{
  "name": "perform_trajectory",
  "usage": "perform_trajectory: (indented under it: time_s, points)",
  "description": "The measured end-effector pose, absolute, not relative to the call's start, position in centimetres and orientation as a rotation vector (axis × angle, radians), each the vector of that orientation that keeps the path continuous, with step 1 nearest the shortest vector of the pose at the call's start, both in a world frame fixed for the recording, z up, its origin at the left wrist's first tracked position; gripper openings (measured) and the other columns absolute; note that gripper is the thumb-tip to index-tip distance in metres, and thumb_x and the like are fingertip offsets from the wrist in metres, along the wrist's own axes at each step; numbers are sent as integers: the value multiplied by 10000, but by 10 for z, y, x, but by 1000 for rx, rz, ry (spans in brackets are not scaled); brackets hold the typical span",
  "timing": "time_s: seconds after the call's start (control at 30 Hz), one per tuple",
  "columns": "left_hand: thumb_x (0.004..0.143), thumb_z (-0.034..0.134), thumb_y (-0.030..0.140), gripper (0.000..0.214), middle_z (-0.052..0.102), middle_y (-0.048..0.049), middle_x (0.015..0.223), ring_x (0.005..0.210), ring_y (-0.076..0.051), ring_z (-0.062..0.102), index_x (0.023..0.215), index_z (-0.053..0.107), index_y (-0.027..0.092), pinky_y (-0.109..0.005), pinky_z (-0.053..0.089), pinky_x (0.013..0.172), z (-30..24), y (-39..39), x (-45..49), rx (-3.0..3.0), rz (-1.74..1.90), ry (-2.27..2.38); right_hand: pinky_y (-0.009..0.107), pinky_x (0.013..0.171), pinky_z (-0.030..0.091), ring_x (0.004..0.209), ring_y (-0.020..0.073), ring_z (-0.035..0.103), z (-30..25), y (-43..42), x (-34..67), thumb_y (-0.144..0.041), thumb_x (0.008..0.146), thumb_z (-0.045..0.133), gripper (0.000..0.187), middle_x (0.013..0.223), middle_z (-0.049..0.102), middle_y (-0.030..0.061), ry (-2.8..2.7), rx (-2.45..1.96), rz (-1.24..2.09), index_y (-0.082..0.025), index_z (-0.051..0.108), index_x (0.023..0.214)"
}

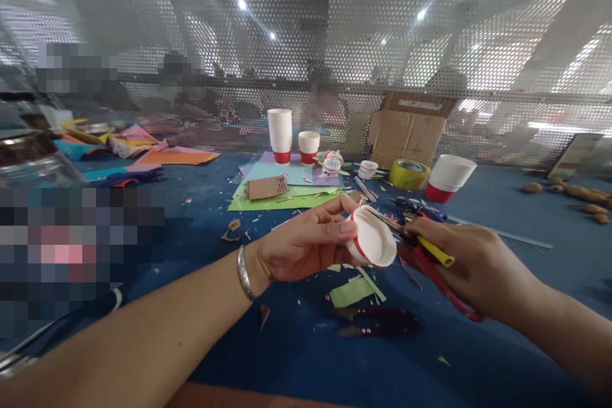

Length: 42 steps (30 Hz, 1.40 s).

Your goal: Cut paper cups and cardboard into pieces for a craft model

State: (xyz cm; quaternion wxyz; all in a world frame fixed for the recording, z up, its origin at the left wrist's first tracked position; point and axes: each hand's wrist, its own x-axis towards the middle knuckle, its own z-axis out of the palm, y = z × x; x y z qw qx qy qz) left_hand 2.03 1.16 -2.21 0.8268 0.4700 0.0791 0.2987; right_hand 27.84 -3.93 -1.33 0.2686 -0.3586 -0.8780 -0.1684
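My left hand (315,239) grips a cut-down paper cup bottom (375,239), white inside with a red outer band, its opening tilted toward me. In my right hand (471,261) is a pair of scissors (442,284) with red handles, closed around by my fingers. Its blades reach the far rim of the cup; whether they touch it I cannot tell. A short yellow tube-like piece (437,252) sticks out beside the fingers of my right hand. Below the cup lie dark thread snips (377,322) and a light green paper strip (352,292).
Stacked paper cups (280,134) stand at the back, with another stack (449,175) leaning at right. Yellow tape (408,174) and an open cardboard box (406,131) are near it. Coloured paper (287,194) and scraps cover the middle. A perforated metal screen (287,25) rises behind.
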Motion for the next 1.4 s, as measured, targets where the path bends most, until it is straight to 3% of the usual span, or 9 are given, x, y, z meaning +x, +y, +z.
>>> perform_trajectory:
  time_s: [0.27, 0.4, 0.6, 0.77, 1.0, 1.4]
  points:
    - [823, 772, 232, 242, 610, -23, 890, 782, -130, 631, 993, 607, 183, -264, 537, 740, -23, 11, 20, 1024, 612, 189, 294, 570, 553, 680, 237, 756, -18, -37, 280, -96, 884, 459, 344, 924, 794, 131, -2356, -905, -468, -160, 575, 1202]
    - [808, 787, 252, 266, 603, -27, 898, 791, -141, 632, 994, 609, 186, -277, 530, 747, -24, 13, 19, 1028, 613, 181, 292, 564, 558, 651, 228, 748, -20, -36, 281, -67, 855, 444, 402, 863, 793, 103, -2354, -886, -453, -175, 555, 1226]
    - [810, 786, 295, 285, 601, -30, 867, 773, -142, 620, 1003, 604, 189, -265, 519, 728, -26, 14, 19, 1039, 582, 183, 293, 485, 499, 550, 215, 690, -21, -38, 279, -94, 862, 460, 323, 755, 753, 53, -2360, -925, -410, -194, 569, 1149]
    - [806, 790, 319, 304, 584, -29, 883, 777, -142, 612, 1008, 605, 187, -268, 512, 735, -27, 14, 18, 1033, 554, 184, 294, 561, 524, 638, 214, 713, -21, -38, 282, -50, 822, 463, 422, 881, 777, 97, -2396, -914, -380, -167, 559, 1216]
    - [808, 777, 358, 325, 590, -52, 919, 827, -169, 611, 1025, 612, 182, -290, 501, 744, -28, 13, 17, 1050, 533, 188, 290, 518, 454, 575, 215, 682, -17, -42, 278, -84, 879, 463, 277, 775, 753, 85, -2402, -923, -392, -168, 577, 1116]
    - [794, 779, 407, 404, 630, -103, 986, 856, -194, 646, 1066, 603, 166, -271, 507, 700, -29, 14, 21, 1042, 490, 187, 292, 536, 427, 584, 203, 675, -14, -43, 278, -148, 944, 472, 207, 773, 749, 90, -2440, -945, -314, -157, 584, 1118]
